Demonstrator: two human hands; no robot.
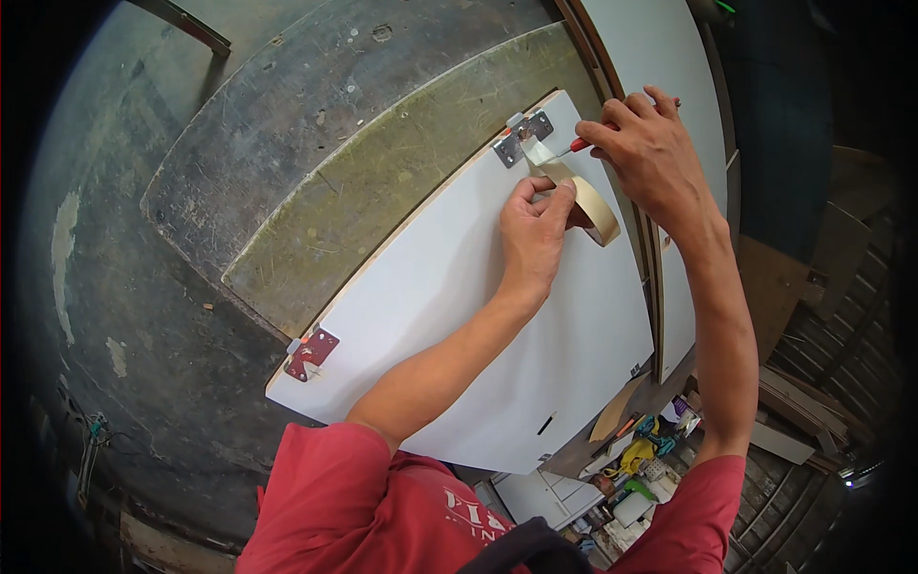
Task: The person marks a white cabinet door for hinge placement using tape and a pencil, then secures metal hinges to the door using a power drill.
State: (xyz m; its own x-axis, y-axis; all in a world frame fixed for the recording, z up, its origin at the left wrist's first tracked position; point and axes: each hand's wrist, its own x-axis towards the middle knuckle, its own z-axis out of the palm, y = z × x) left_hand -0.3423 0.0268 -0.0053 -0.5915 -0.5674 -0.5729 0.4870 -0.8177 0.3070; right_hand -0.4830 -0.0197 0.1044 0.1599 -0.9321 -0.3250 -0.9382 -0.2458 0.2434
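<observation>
Pinching tape (597,207), left hand (537,226) curled

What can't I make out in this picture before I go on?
Red tool: head view, handle mostly covered by the right grip.
Tape roll: head view, partly covered by the left grip.
Upper metal plate: head view, partly covered by the tape strip.
White panel: head view, underside turned away; left forearm covers some of its face.
Loose items at lower right: head view, many too small to identify.

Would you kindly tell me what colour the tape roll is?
The tape roll is pale beige, best seen in the head view.
</observation>
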